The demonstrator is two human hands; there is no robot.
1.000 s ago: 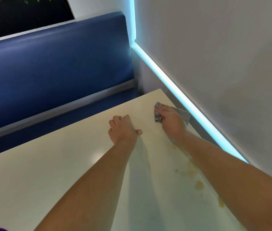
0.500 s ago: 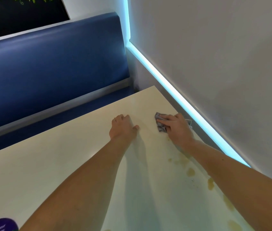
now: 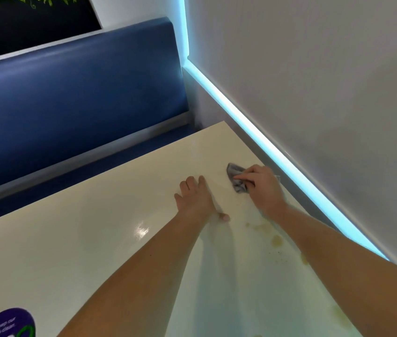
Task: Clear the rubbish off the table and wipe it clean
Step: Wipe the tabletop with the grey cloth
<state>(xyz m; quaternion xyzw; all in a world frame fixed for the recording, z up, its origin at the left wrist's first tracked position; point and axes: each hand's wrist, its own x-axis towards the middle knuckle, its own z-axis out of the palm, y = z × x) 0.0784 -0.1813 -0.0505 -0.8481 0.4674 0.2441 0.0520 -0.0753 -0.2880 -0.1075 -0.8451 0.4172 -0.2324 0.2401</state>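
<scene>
A round purple sticker [image 3: 5,323] with white lettering too blurred to read lies at the near left corner of the glossy cream rectangular table [image 3: 71,239]; beyond the table's far edge runs a dark blue padded bench seat [image 3: 71,93] with a grey metal strip along its base, and green leaves [image 3: 34,0] show above the bench at the top left; towards the table's far right part the left hand [image 3: 196,199] lies flat on the surface, palm down, fingers stretched forward and close together, thumb spread out to the side, holding nothing; just right of it, apart from it, the right hand [image 3: 262,187] presses a small crumpled grey cloth [image 3: 236,178] onto the table near its right edge, fingers curled over the cloth and gripping it; nearer than that hand, yellowish-brown spill stains [image 3: 276,240] and dark specks spot the table along its right side; beside the table's right edge a glowing cyan light strip [image 3: 265,139] runs along the plain white wall [image 3: 314,81].
</scene>
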